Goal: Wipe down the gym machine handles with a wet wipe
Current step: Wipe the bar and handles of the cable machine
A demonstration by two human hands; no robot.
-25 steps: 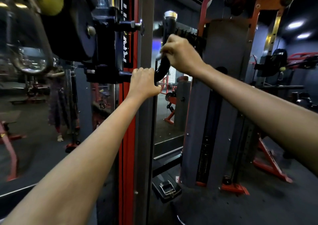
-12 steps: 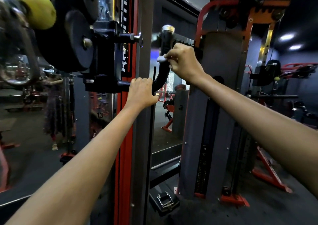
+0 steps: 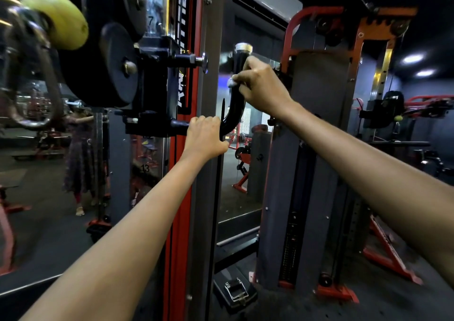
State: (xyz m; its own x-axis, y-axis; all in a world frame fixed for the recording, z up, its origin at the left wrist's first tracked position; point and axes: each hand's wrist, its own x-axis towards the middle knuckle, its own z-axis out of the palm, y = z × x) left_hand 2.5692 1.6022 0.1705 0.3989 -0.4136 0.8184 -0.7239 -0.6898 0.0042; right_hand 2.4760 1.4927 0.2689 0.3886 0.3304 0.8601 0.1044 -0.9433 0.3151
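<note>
- Handle [image 3: 236, 104]: black, curved like a hook. It rises from a low bend to a chrome cap [image 3: 243, 48] on top, so the long axis of the upper part runs near vertical. It hangs straight ahead of both hands, just right of the grey upright post [image 3: 208, 197].
- Right hand [image 3: 261, 86]: fingers curled round the upper shaft, just below the cap, pinching a white wet wipe [image 3: 231, 81] against it. Only a small wad of wipe shows at the fingertips.
- Left hand [image 3: 205, 137]: closed round the lower bend of the handle, touching the post edge; judged to be steadying it.
- Key relation: the wipe sits high and the steadying hand low, with bare shaft between them. The next stroke likely runs down along the shaft toward the left hand, which sits on the last stretch and would need to shift.
- Around: weight plate [image 3: 115, 60] and black pin knob [image 3: 200, 61] to the left, near but apart from the handle; red frame [image 3: 309, 16] behind.
</note>
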